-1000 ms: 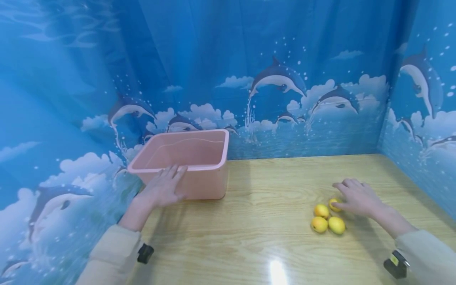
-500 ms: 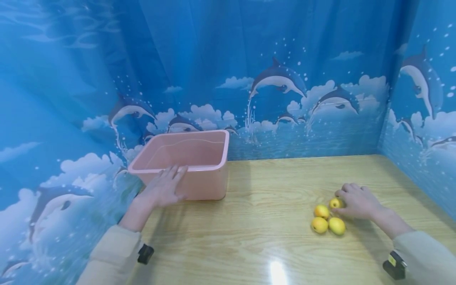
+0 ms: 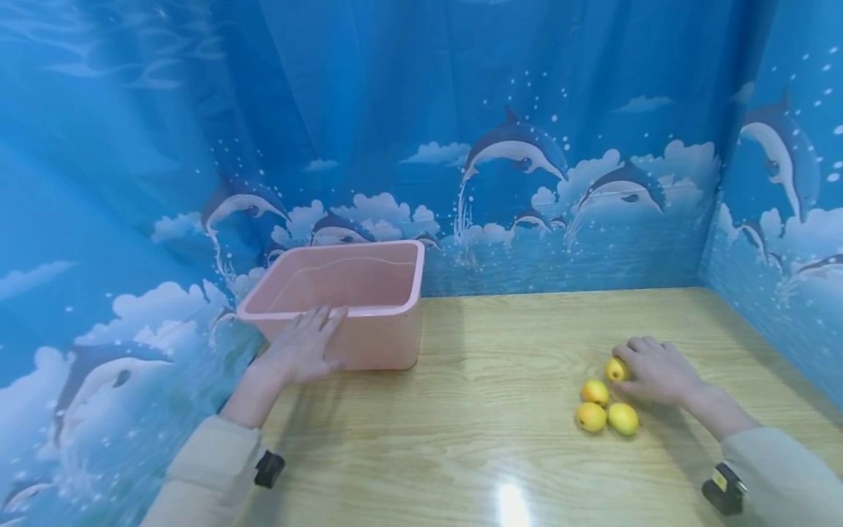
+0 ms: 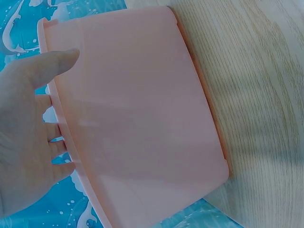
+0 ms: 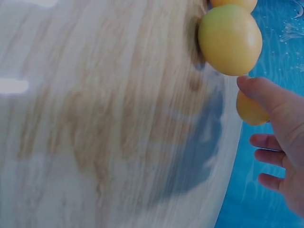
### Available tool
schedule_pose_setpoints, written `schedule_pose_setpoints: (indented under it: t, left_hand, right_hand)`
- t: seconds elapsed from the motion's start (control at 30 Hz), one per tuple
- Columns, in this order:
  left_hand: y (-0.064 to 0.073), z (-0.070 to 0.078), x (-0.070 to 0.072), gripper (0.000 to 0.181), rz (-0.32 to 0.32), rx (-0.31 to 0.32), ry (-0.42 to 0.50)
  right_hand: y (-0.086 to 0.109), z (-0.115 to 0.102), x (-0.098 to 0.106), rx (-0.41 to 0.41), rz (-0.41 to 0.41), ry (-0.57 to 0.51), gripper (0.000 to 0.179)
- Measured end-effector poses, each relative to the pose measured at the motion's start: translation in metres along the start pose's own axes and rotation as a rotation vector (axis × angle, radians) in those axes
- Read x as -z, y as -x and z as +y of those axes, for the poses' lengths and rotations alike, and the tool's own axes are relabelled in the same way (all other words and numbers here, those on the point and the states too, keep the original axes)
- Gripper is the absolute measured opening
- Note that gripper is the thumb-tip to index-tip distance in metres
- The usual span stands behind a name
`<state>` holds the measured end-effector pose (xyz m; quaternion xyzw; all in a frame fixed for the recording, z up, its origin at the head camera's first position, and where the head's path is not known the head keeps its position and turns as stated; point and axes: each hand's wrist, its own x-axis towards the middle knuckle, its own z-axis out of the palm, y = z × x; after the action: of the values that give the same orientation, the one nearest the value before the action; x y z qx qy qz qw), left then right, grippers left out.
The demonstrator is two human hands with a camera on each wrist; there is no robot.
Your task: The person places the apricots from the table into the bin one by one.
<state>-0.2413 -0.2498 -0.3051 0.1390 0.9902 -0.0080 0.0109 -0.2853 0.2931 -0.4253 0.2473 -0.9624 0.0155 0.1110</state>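
A pink plastic tub [image 3: 382, 344] stands at the left of the table. My left hand [image 3: 299, 348] grips its near rim; in the left wrist view the thumb [image 4: 66, 61] lies along the outer wall while the fingers go behind the rim. Over at the right, my right hand [image 3: 658, 372] pinches the farthest of several small yellow, mango-like fruits [image 3: 616, 368] between thumb and fingers. The right wrist view shows the thumb [image 5: 261, 90] across this fruit, with other fingers held apart from it. Close by sit an orange-tinged fruit [image 3: 595, 393], another [image 3: 590, 417] and a yellower one [image 3: 623, 419].
The wood-grain table [image 3: 487, 446] stretches between tub and fruits. Behind it and at both sides hangs a blue curtain [image 3: 369, 132] with dolphins. Small black devices sit at the left cuff [image 3: 268, 468] and the right cuff [image 3: 724, 489].
My right hand has closed in around the farthest fruit, which has shifted slightly away and to the left. The left hand, the tub and the other fruits stay in place.
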Motion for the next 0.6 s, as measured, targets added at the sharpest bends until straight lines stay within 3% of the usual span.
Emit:
schedule_pose_setpoints:
  t: [0.33,0.6]
  left_hand:
    - [0.0,-0.001,-0.001,0.085,0.007,-0.008,-0.006]
    - [-0.002,-0.003,-0.002,0.086,-0.003,-0.009,-0.003]
  right_hand:
    - [-0.009,-0.006,0.005,-0.003,0.002,-0.002,0.056]
    - [-0.02,-0.014,0.011,0.027,0.06,-0.005,0.054]
